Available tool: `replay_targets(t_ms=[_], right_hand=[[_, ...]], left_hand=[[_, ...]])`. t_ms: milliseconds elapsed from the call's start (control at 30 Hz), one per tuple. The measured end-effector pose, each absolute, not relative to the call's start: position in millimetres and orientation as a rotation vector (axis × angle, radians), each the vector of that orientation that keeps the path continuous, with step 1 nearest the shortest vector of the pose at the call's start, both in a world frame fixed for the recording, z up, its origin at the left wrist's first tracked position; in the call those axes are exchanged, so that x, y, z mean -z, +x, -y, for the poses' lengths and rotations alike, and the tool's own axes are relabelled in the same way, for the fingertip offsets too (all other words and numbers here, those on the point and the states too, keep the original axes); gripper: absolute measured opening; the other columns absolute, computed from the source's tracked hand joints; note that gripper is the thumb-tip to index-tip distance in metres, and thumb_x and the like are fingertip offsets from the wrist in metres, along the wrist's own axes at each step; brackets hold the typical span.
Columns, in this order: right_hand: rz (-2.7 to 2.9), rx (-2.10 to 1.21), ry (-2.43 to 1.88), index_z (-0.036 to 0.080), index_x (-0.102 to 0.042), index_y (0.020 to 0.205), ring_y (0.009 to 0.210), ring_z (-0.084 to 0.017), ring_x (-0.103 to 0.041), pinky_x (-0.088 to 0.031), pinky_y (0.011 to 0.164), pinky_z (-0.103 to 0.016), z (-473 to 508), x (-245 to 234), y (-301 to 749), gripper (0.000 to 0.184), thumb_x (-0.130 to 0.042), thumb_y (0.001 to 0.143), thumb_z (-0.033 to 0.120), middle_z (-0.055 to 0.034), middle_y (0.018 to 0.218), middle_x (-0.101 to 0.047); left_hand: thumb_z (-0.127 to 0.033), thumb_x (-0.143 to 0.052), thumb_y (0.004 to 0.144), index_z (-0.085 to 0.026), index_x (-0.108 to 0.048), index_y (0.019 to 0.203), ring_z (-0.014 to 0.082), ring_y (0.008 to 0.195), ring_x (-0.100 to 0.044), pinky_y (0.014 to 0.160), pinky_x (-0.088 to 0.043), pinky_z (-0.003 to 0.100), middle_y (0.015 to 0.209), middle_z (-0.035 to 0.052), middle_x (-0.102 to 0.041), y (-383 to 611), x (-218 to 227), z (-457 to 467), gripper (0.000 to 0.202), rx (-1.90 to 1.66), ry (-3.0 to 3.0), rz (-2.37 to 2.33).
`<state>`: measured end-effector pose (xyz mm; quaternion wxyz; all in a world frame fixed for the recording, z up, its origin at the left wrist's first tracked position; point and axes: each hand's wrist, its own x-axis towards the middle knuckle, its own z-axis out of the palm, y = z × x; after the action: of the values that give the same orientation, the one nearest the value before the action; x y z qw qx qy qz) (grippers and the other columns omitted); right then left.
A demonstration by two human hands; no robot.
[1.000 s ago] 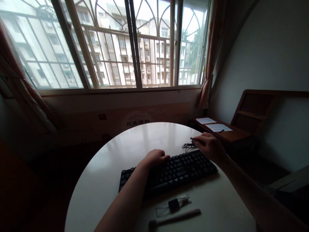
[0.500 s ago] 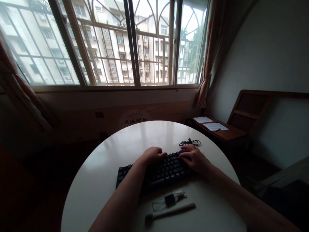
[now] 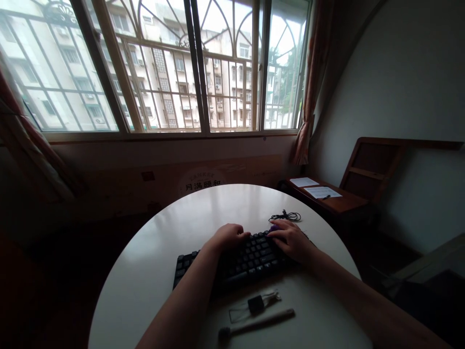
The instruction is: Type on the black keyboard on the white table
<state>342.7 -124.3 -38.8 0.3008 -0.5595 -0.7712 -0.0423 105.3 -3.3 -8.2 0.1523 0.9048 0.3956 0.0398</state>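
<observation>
A black keyboard lies at an angle on the white round table. My left hand is closed over its far edge near the middle, with the thumb by the top row of keys. My right hand is over the keyboard's right end, fingers curled on a small purple lump pressed to the upper right keys. The fingers hide most of this lump, so its kind is unclear. My left forearm covers part of the keyboard's left side.
Nearer me lie a wire keycap puller with a black grip and a small brush. A coiled black cable rests beyond my right hand. Papers and a pen are on a wooden chair at right.
The view has shifted slightly. Both hands keep nearly the same places on the keyboard, and the purple lump stays under my right fingers.
</observation>
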Motion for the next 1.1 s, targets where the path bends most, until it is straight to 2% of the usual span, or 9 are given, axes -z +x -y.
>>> replay_targets(t_ms=[167, 400, 667, 900, 1100], right_hand=[[2.057, 0.087, -1.454, 0.033, -0.073, 0.102, 0.125, -0.029, -0.045, -0.032, 0.104, -0.053, 124, 38, 346, 0.027, -0.059, 0.082, 0.023, -0.0041, 0.129, -0.059], [2.027, 0.082, -1.451, 0.029, -0.076, 0.088, 0.127, -0.032, -0.041, -0.029, 0.104, -0.056, 127, 32, 345, 0.019, -0.064, 0.075, 0.023, -0.0038, 0.128, -0.060], [2.064, 0.091, -1.472, 0.031, -0.073, 0.104, 0.129, -0.032, -0.040, -0.028, 0.105, -0.058, 130, 31, 341, 0.027, -0.059, 0.082, 0.023, -0.0048, 0.135, -0.054], [2.093, 0.046, -1.419, 0.029, -0.076, 0.090, 0.130, -0.032, -0.039, -0.027, 0.106, -0.058, 130, 27, 345, 0.018, -0.062, 0.079, 0.026, -0.0038, 0.132, -0.057], [2.073, 0.065, -1.484, 0.031, -0.074, 0.100, 0.131, -0.033, -0.037, -0.026, 0.105, -0.060, 130, 31, 344, 0.024, -0.061, 0.081, 0.026, -0.0037, 0.138, -0.052]], left_hand=[[-0.064, -0.040, 0.082, -0.022, -0.069, 0.088, 0.0214, 0.080, -0.061, 0.064, -0.041, 0.028, 0.089, 0.0063, -0.070, 106, 11, 0, 0.051, -0.112, 2.614, -1.128], [-0.063, -0.040, 0.083, -0.021, -0.069, 0.086, 0.0213, 0.079, -0.061, 0.062, -0.040, 0.027, 0.089, 0.0061, -0.070, 106, 11, -1, 0.050, -0.115, 2.610, -1.118], [-0.064, -0.040, 0.082, -0.021, -0.068, 0.084, 0.0212, 0.079, -0.061, 0.060, -0.039, 0.027, 0.088, 0.0060, -0.069, 107, 7, 2, 0.051, -0.114, 2.601, -1.123], [-0.064, -0.040, 0.082, -0.022, -0.068, 0.084, 0.0208, 0.078, -0.061, 0.062, -0.040, 0.028, 0.088, 0.0057, -0.070, 106, 9, 2, 0.051, -0.120, 2.595, -1.116], [-0.064, -0.041, 0.082, -0.021, -0.068, 0.085, 0.0210, 0.078, -0.061, 0.061, -0.040, 0.027, 0.087, 0.0060, -0.070, 107, 4, 5, 0.050, -0.101, 2.584, -1.125]])
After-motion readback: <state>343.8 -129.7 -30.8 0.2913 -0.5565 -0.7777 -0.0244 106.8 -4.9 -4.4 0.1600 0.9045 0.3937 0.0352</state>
